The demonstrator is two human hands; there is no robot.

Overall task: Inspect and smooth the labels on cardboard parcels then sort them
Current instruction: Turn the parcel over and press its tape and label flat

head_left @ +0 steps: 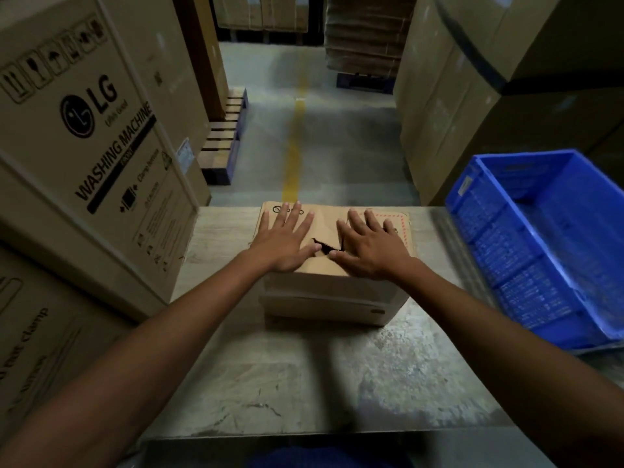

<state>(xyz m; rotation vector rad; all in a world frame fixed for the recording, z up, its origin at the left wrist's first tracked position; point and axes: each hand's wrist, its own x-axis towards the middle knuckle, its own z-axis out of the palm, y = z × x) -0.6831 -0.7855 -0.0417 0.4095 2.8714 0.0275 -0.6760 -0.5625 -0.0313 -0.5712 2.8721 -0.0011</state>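
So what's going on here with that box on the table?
A person is working at a metal table with a cardboard parcel on it. The left hand and the right hand both lie flat on the parcel's top, fingers spread, pressing on it. A dark tear shows between them. A blue crate sits to the right.

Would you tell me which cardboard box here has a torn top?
The small parcel on the table, under the left hand and right hand; a dark jagged tear shows between the thumbs. The large boxes show none.
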